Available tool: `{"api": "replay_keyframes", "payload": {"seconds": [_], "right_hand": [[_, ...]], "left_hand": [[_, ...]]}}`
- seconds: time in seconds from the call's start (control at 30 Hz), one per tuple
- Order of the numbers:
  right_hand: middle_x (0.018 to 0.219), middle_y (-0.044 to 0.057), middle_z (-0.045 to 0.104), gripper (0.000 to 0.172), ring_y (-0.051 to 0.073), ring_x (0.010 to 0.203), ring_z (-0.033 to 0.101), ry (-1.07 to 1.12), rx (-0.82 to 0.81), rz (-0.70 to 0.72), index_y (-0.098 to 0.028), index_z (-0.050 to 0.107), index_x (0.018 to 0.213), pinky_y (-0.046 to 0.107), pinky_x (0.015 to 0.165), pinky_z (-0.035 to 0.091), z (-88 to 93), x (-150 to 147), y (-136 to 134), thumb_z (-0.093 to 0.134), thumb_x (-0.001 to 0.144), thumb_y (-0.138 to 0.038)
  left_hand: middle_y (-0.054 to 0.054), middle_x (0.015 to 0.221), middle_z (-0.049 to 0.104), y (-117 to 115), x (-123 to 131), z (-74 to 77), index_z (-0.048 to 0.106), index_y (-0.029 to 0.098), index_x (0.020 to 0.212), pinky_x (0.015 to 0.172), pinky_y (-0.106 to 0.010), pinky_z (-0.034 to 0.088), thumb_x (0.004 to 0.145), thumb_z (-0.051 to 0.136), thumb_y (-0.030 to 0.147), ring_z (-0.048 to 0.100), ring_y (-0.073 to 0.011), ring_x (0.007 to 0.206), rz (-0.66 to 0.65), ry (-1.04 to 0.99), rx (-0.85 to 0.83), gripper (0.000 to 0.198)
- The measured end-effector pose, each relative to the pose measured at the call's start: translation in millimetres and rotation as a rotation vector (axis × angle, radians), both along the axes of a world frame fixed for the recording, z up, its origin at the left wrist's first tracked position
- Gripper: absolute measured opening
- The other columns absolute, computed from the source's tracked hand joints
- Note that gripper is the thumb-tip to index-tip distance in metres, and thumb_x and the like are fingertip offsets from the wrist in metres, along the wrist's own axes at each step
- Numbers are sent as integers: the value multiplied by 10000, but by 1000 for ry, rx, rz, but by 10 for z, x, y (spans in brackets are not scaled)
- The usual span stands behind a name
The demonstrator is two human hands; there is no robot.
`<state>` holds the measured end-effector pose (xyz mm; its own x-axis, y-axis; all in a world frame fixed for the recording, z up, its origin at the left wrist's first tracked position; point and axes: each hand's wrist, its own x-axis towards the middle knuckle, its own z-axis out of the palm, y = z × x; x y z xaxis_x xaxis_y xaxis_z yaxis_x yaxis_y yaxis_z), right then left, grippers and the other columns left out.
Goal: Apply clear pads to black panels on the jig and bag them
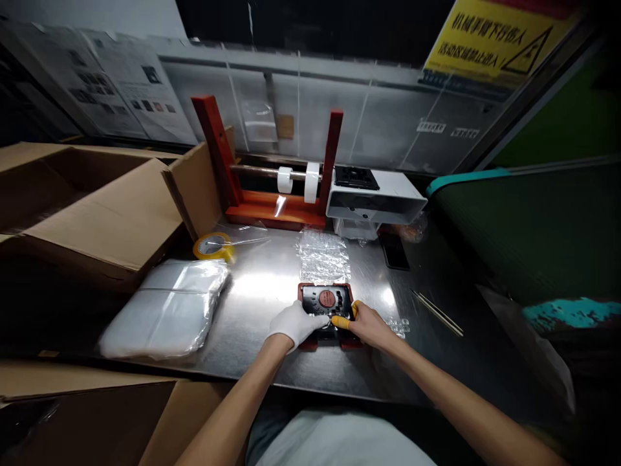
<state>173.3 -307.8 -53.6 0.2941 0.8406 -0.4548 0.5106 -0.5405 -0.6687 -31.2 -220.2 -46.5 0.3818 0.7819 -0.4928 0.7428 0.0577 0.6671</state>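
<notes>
Steel table (262, 362) — hands (295, 323) (371, 325) touching a black device (323, 301).

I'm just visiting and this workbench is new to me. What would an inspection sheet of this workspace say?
Surface: a shiny steel table.
Job's things: a black panel with a round red patch, lying in a red holder.
Hands: the left hand, gloved white, and the right hand, bare with yellow finger covers, both at the panel's near edge.
Clutter: bubble wrap, a plastic-wrapped white bundle, yellow tape, a phone, two thin sticks.
Cables: nothing seen.
Surroundings: cardboard boxes, a red wooden stand holding white rolls, a yellow warning sign.
</notes>
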Motion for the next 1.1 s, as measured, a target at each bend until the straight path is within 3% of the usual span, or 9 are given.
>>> {"api": "replay_keyframes", "payload": {"seconds": [0.1,0.2,0.3,0.43,0.57,0.7,0.87,1.0,1.1], "right_hand": [[585,-67,513,510,131,426,515,114,-25,3,-229,445,843,244,393,324,-29,37,-22,776,706,-592],[570,-83,484,504,121,448,528,232,-22,-17,-234,437,853,221,393,325,-79,98,-57,744,723,-612],[556,-94,471,514,105,457,514,307,-16,-45,-232,445,851,208,400,323,-125,144,-74,773,690,-595],[542,-106,451,508,94,444,495,371,-6,-52,-230,440,820,205,400,321,-181,179,-59,817,666,-534],[600,-105,461,475,93,457,529,414,0,-43,-228,443,824,211,410,356,-248,231,-56,819,683,-481],[636,-102,464,431,89,439,541,432,-34,-41,-231,426,809,214,398,367,-218,263,-58,791,721,-443],[587,-109,462,400,83,415,518,435,-48,-76,-232,433,808,200,376,326,-131,233,9,791,706,-379],[528,-99,474,332,98,387,516,426,-51,-78,-229,443,815,203,364,321,-169,207,18,733,750,-376],[520,-99,480,371,101,389,522,421,-17,-59,-234,437,815,199,356,309,-207,213,-4,759,736,-402]], "left_hand": [[-74,829,717,-61,-69,-32,621,165,987,598,-257,476,678,815,480,681,-222,741,80,-116,-49,482],[14,634,589,-105,-124,-105,536,178,899,469,-230,398,743,779,402,535,-129,510,146,-211,-131,365],[58,569,495,-101,-144,-149,478,195,838,439,-218,370,727,802,382,439,-94,451,172,-272,-200,389],[5,639,579,-63,-135,-170,514,180,844,491,-233,403,706,814,363,520,-127,533,170,-278,-195,378],[-101,927,709,-52,-118,-252,586,152,949,626,-250,465,710,797,368,659,-215,805,158,-268,-137,385],[-114,1070,729,-64,-101,-311,611,148,1063,714,-251,493,775,734,351,689,-232,913,137,-285,-163,374],[-127,1081,725,-50,-81,-257,602,145,1067,744,-284,480,771,735,396,681,-268,947,163,-175,-125,411],[-124,1019,732,-66,-67,-200,594,136,981,698,-271,477,766,738,424,688,-257,901,154,-125,-95,387],[-119,971,739,-87,-63,-182,603,140,950,639,-267,474,775,715,534,692,-253,850,146,-119,-62,446]]}}
